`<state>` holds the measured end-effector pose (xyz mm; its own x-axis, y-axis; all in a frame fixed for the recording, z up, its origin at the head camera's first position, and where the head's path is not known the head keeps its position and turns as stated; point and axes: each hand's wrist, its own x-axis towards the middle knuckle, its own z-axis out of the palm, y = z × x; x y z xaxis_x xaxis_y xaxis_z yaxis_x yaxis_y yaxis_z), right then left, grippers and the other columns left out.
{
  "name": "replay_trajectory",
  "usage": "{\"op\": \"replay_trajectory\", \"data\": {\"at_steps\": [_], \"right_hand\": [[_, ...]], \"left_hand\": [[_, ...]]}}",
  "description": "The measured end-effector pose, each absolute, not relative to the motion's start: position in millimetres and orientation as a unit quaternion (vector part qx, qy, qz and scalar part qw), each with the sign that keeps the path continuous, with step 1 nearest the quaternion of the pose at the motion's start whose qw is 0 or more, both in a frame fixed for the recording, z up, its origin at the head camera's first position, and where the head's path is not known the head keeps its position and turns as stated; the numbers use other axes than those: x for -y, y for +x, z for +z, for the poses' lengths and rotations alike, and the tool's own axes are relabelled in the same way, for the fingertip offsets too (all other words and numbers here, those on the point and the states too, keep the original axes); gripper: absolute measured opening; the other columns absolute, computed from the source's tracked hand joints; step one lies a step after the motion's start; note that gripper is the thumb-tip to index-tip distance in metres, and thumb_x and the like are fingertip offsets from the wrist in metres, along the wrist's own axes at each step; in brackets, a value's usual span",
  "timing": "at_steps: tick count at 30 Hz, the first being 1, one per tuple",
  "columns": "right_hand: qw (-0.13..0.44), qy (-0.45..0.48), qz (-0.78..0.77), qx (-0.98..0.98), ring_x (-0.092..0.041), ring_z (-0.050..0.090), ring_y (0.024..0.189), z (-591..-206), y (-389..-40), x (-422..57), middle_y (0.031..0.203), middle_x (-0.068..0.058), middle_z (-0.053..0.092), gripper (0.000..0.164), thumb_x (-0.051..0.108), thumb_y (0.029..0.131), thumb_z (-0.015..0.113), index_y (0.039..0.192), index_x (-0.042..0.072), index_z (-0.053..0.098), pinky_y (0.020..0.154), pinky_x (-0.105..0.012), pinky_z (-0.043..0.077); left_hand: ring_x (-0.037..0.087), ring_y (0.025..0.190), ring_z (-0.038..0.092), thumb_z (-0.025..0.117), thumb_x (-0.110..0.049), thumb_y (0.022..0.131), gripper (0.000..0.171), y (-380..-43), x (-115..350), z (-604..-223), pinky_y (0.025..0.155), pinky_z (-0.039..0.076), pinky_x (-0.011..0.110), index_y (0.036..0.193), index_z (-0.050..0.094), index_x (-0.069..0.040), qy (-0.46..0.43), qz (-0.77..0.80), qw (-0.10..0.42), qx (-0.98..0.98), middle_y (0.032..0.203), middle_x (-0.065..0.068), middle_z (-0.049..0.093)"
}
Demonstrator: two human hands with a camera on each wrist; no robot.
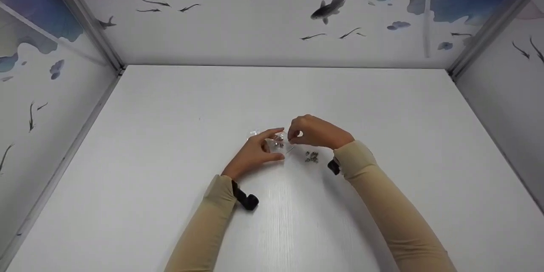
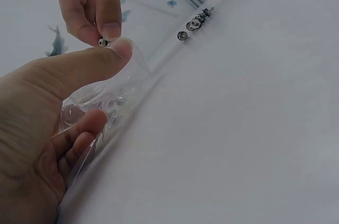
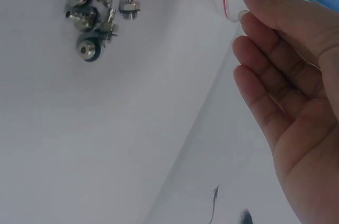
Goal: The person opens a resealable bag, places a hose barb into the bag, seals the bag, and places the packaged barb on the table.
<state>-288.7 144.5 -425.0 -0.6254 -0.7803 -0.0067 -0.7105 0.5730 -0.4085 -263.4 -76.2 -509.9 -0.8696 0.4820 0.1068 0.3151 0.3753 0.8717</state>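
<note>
A clear zip bag with a red seal line, which shows in the right wrist view, has small metal pieces inside. My left hand holds this bag, thumb along the near side and fingers curled around the far side. At the bag's mouth my right hand pinches a small metal hose fitting between thumb and forefinger, close to the left thumb tip. Just right of the bag, several loose barbed hose fittings with dark rings lie in a small cluster on the table.
The white table is ringed by upright panels painted with fish. Its back edge meets the rear panel. A black camera strap sits on the left wrist, with another on the right.
</note>
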Motion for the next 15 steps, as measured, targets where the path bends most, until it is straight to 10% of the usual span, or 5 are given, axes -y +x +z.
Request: {"op": "replay_trajectory", "data": {"at_steps": [15], "right_hand": [[0.078, -0.425, -0.168, -0.886, -0.018, 0.066, 0.089, -427.4, -284.0, -137.5, 0.093, -0.006, 0.071, 0.013, 0.008, 0.086, 0.070, 0.098, 0.006, 0.076, 0.084, -0.033, 0.052]], "left_hand": [[0.010, 0.070, 0.045, 0.079, -0.034, 0.079, 0.071, -262.6, 76.5, -509.4, 0.065, 0.039, 0.024, 0.143, 0.047, -0.024, 0.239, 0.511, 0.089, -0.821, 0.124, 0.001, 0.059]]}}
